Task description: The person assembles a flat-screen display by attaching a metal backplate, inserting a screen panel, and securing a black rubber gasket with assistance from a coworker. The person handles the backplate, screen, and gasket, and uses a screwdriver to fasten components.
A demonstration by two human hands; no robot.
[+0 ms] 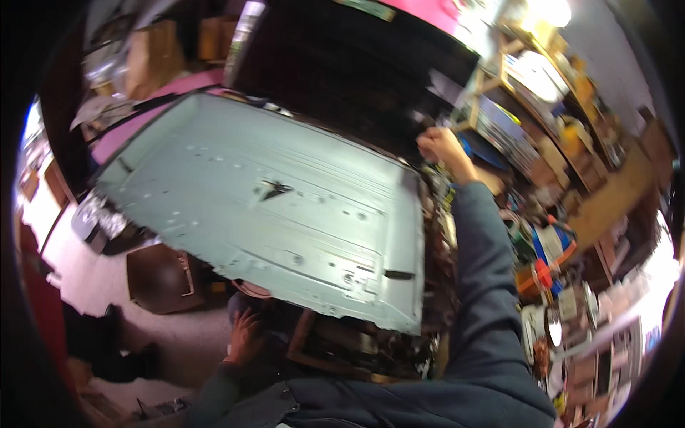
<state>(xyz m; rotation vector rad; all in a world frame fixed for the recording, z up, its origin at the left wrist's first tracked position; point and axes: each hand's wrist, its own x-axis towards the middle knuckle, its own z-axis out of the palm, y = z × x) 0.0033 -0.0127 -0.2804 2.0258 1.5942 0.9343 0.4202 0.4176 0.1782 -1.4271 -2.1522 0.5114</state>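
Observation:
A wide, shallow grey metal panel (235, 164) with raised edges and small holes lies tilted across the middle. A small dark triangular piece (275, 189) shows near its centre. Beyond the panel's far edge stands a large dark flat screen-like sheet (342, 64). My right hand (446, 151) is stretched out past the panel's far right corner, close to the dark sheet, its fingers curled closed; whatever is in them is hidden. Below the panel's near edge, my left hand (246, 337) rests with fingers extended on something dark, holding nothing I can see.
Wooden shelves (549, 128) packed with boxes and tools rise on the right. Blue and orange items (553, 246) crowd a bench beside my right arm. A brown cardboard box (160, 278) stands on the floor at left. A paper bag (151, 60) sits at the far left.

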